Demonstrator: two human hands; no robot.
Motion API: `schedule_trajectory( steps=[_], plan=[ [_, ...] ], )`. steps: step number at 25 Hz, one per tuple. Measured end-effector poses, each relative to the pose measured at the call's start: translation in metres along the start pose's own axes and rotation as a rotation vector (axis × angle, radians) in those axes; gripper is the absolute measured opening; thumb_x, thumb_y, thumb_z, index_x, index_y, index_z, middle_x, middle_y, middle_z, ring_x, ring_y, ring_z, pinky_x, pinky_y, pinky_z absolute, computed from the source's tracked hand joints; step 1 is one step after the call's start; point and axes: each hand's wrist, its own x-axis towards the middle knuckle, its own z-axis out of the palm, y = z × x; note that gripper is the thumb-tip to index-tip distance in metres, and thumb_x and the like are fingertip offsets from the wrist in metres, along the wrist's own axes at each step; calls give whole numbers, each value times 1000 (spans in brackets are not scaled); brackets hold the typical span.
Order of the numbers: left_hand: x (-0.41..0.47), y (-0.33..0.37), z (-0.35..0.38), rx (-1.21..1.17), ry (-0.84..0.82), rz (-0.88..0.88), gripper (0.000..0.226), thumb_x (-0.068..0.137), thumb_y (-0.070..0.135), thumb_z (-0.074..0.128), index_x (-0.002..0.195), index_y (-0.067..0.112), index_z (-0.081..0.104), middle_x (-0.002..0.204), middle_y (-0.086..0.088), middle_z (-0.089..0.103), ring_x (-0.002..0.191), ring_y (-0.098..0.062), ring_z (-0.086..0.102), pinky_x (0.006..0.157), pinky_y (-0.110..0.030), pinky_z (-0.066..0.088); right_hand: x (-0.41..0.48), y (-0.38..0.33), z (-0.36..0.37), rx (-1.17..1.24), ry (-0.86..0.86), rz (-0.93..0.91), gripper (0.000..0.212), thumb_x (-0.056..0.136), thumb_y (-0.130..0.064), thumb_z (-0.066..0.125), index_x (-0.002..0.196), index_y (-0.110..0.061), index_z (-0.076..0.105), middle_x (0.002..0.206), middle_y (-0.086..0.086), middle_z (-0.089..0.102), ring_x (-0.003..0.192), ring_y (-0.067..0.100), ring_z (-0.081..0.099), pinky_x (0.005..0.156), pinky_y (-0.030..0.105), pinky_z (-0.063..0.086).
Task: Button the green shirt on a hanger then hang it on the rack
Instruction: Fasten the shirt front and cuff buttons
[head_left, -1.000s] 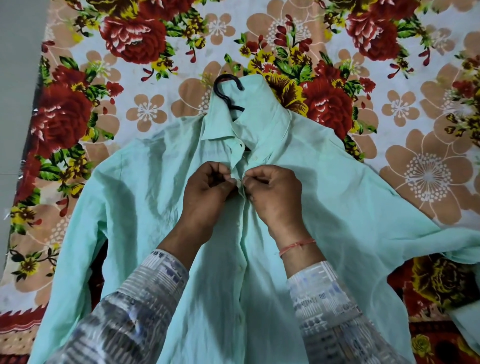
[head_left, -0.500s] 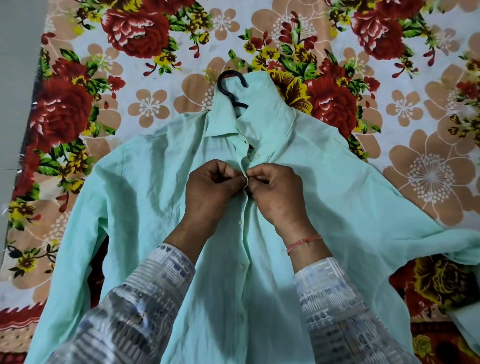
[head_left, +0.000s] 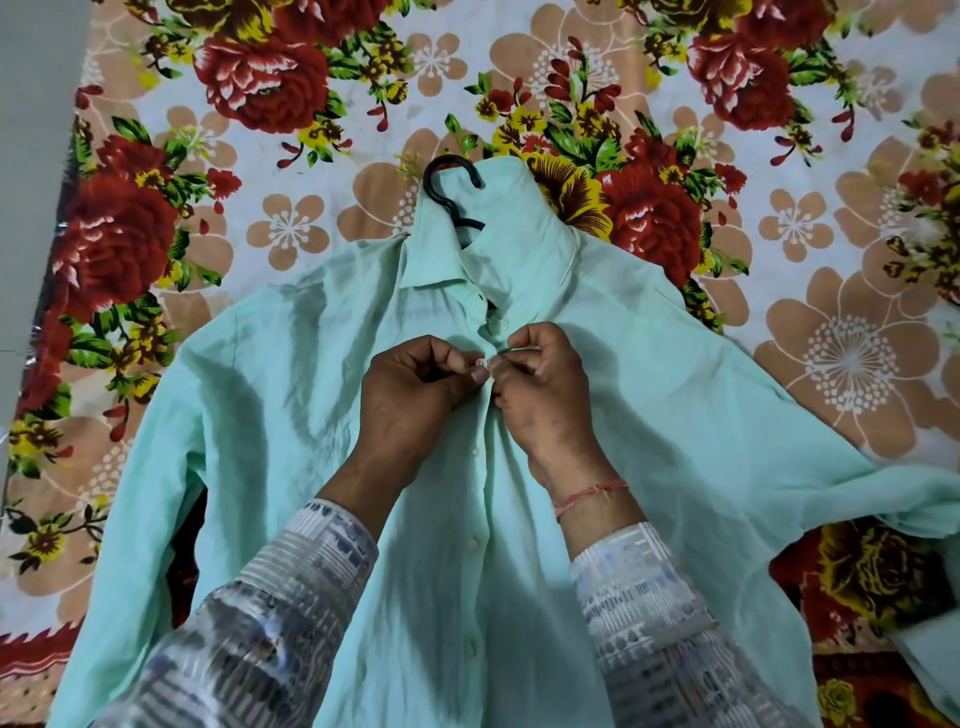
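Note:
A pale green shirt (head_left: 291, 395) lies flat, front up, on a flowered bedsheet. A black hanger (head_left: 445, 183) sits inside it, its hook sticking out above the collar. My left hand (head_left: 410, 395) and my right hand (head_left: 545, 389) meet at the shirt's front placket, a little below the collar. Both pinch the fabric edges around a small white button (head_left: 480, 362) held between their fingertips. Another white button (head_left: 502, 324) shows just above, near the collar. More buttons run down the placket between my forearms.
The flowered bedsheet (head_left: 831, 312) covers the whole surface around the shirt. A grey floor strip (head_left: 26, 156) runs along the left edge. The shirt's right sleeve (head_left: 883, 493) trails off to the right. No rack is in view.
My hands have parted slightly at the placket, and the white button now shows between the fingertips. The shirt and hanger lie as before.

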Motion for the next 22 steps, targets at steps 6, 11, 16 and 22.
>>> schedule_trajectory(
  steps=[6, 11, 16, 22],
  plan=[
    [2, 0, 2, 79, 28, 7, 35, 92, -10, 71, 74, 20, 74, 90, -16, 81, 83, -25, 77, 87, -47, 65, -1, 4, 0, -150, -11, -145, 17, 92, -15, 72, 94, -26, 60, 86, -4, 74, 81, 13, 71, 79, 34, 58],
    [7, 23, 7, 57, 185, 3, 26, 84, 8, 88, 77, 18, 65, 70, -9, 71, 61, -19, 66, 61, -35, 58, 10, -19, -18, -390, 203, -485, 7, 90, -19, 71, 87, -16, 76, 79, -1, 76, 77, 18, 71, 75, 31, 55],
    [28, 38, 29, 300, 293, 140, 37, 72, 34, 97, 84, 17, 66, 78, 2, 75, 68, -8, 68, 66, -23, 54, 41, -25, -5, -769, 142, -539, 12, 89, -17, 69, 80, -10, 73, 76, 13, 71, 76, 38, 67, 65, 33, 41],
    [38, 34, 31, 230, 319, 92, 23, 80, 12, 86, 73, 22, 66, 76, -3, 76, 69, -14, 69, 77, -39, 64, 36, -27, -6, -827, 98, -508, 11, 92, -13, 64, 96, -9, 74, 96, 13, 71, 93, 35, 67, 76, 39, 52]
  ],
)
